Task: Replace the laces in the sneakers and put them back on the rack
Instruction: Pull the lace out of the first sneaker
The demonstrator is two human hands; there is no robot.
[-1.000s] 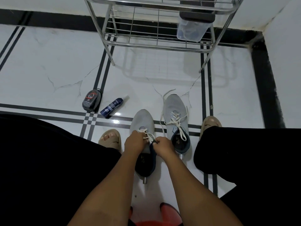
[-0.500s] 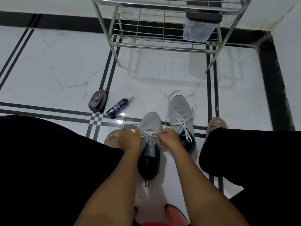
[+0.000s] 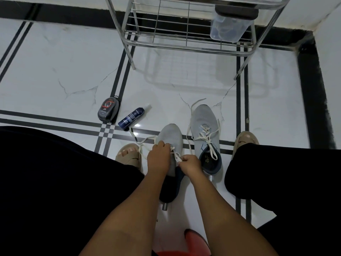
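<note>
- Left hand (image 3: pixel 159 157) and right hand (image 3: pixel 190 163) pinch the white lace (image 3: pixel 145 140) on the nearer grey knit sneaker (image 3: pixel 170 139).
- Second grey sneaker (image 3: pixel 203 121) stands just beside it on the white marble floor (image 3: pixel 64 71).

2 sneakers (image 3: pixel 170 143) (image 3: pixel 203 122), 1 rack (image 3: pixel 184 47), 1 spray can (image 3: pixel 131 118), 1 polish tin (image 3: pixel 108 112), 2 hands (image 3: pixel 159 156) (image 3: pixel 190 164).

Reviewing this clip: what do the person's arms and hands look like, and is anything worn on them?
Both forearms are bare up to the bottom edge of the picture: no sleeves in view. The left hand and right hand carry no gloves, and no watch, bracelet or ring can be seen. Fingernails are too small to judge.
</note>
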